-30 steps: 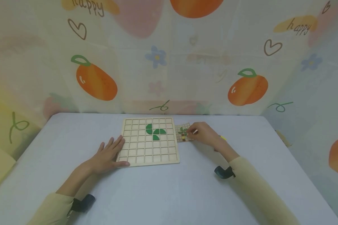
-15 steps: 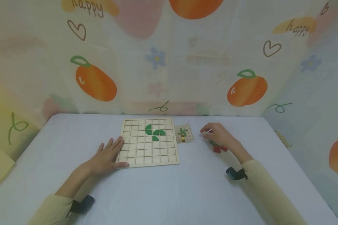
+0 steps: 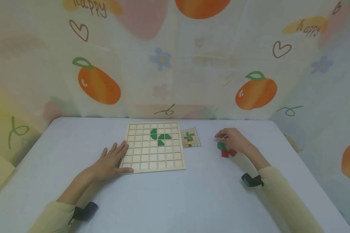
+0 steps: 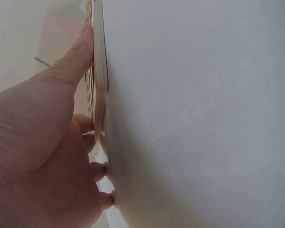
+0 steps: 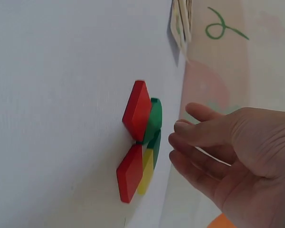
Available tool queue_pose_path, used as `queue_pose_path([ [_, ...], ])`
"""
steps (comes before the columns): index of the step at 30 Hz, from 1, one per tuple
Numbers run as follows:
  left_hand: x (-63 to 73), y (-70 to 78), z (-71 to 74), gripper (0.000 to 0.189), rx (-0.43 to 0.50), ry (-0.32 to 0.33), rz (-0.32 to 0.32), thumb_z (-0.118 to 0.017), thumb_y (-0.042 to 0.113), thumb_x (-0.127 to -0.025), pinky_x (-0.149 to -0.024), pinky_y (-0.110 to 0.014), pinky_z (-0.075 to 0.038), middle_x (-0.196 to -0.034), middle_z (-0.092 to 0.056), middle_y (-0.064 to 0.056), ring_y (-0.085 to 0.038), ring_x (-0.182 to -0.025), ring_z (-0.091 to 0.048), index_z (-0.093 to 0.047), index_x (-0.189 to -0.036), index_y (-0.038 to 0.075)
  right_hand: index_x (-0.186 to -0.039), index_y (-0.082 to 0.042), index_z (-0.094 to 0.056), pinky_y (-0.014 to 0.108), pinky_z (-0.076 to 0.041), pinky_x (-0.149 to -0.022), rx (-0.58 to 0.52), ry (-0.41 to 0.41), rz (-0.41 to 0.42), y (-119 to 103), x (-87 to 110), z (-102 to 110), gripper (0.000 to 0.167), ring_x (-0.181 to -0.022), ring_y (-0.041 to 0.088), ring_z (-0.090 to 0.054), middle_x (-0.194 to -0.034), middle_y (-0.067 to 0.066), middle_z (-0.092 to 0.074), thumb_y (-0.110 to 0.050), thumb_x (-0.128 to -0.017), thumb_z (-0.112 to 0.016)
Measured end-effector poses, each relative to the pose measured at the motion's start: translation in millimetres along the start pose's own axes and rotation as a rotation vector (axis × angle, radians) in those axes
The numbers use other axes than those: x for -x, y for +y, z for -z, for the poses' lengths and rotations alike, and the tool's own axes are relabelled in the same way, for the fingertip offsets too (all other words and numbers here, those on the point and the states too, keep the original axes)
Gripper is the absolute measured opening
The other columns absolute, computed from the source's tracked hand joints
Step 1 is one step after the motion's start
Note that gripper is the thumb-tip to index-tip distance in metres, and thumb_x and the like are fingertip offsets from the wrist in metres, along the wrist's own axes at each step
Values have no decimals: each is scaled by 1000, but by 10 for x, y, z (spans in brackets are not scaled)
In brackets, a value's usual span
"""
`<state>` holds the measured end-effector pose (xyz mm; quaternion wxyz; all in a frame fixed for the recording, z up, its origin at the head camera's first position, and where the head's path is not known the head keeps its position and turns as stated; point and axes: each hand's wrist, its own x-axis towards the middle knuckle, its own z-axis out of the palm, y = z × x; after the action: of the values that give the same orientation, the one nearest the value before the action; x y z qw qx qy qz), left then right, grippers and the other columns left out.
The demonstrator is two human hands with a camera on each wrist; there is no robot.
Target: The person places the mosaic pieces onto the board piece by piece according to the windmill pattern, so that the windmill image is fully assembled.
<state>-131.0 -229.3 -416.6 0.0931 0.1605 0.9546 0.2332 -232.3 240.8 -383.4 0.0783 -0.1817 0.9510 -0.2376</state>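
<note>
My left hand lies with spread, straight fingers at the left edge of a wooden grid board, its thumb on the near corner. Several green quarter-round tiles sit in the board's upper squares. Over a small group of loose tiles at the right hovers my right hand, its fingers loosely bent and nothing between them. Below its fingertips, the right wrist view shows two red square tiles, a yellow tile and green rounded tiles lying close together.
A small pattern card touches the board's right side, printed with a green, red and yellow figure on a grid. Behind the white table hangs a fruit-print cloth.
My right hand has drawn back rightward from the card to above the loose tiles, which now show beneath it. The left hand and the board have stayed put.
</note>
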Motion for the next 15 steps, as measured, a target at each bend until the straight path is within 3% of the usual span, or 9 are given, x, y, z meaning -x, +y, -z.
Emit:
queue_pose_path([
  [8,24,19,20,107,14,-11,-11,-66,61,-83,-110,-69,4,-162,-9,-21,-49,-146,-1,-17,-154,-2,-116,3,-69,49,-52,-92,-23,-20,2,91,55,34,27,-108,37,-61,-114,19,-68,3,-89,-63],
  [15,19,18,24,107,16,-4,-17,-66,60,-83,-110,-69,4,-162,-9,-22,-50,-145,-1,-16,-155,-2,-118,2,-67,45,-56,-87,-62,-46,-60,173,63,27,29,-107,37,-62,-115,19,-66,1,-89,-64],
])
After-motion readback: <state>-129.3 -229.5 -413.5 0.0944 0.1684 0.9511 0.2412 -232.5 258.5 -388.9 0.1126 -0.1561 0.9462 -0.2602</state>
